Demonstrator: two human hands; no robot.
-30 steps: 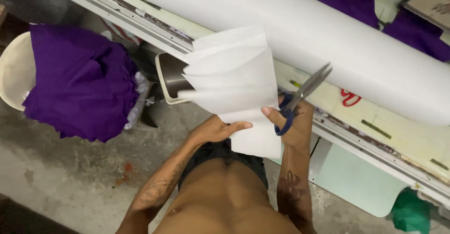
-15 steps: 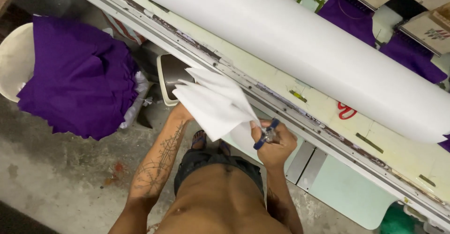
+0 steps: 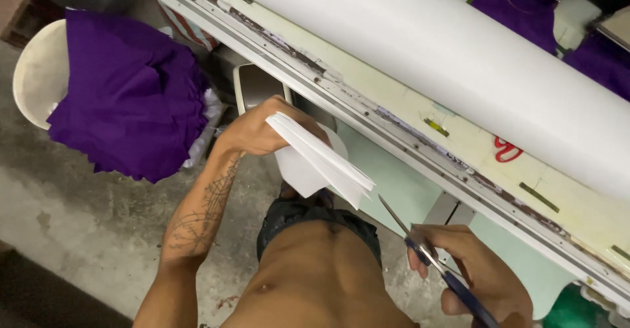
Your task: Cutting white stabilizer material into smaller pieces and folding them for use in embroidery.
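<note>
Folded white paper stack (image 3: 321, 160) sits pinched in the left hand (image 3: 259, 131); right hand (image 3: 482, 279) has its grip closed round blue-handled scissors (image 3: 433, 262), thin metal blades shut.

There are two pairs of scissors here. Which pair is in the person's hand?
The blue-handled scissors, gripped in the right hand. The red-handled scissors lie apart on the table, beside the white roll.
</note>
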